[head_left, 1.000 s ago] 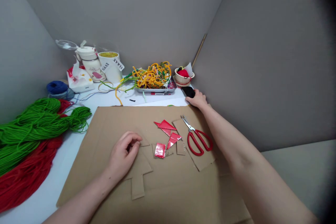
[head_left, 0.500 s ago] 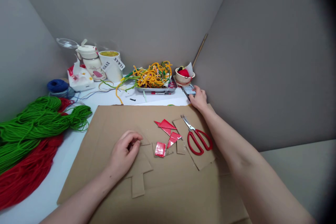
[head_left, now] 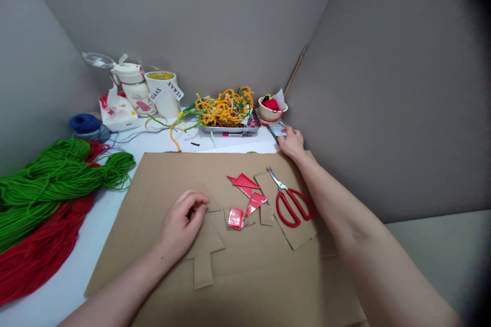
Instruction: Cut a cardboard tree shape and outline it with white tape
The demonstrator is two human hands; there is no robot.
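Observation:
My left hand point(head_left: 184, 220) rests on the tree-shaped cardboard piece point(head_left: 203, 265) and covers part of it. Its fingers are curled, thumb against forefinger, with nothing visible between them. Far right, beyond the cardboard sheet's back edge, my right hand point(head_left: 293, 142) reaches down with bent fingers. Its fingertips touch a pale blue packet point(head_left: 276, 129) and a slim dark tool point(head_left: 273, 135); what they grip is hidden. Between the hands lie red-handled scissors point(head_left: 284, 194), partly spread, on a cardboard offcut point(head_left: 295, 237). Glossy red scraps point(head_left: 245, 182) and a red square point(head_left: 235, 218) lie nearby.
Under these pieces spreads a large cardboard sheet point(head_left: 149, 189). Green yarn point(head_left: 46, 173) and red yarn point(head_left: 46, 271) lie left. Along the back stand a bottle point(head_left: 134, 89), a white cup point(head_left: 164, 104), a tray point(head_left: 230, 129) of yarn scraps and a small bowl point(head_left: 270, 112).
The view has shifted very slightly, so things on the right appear a little further right. Both hands keep almost the same place and pose.

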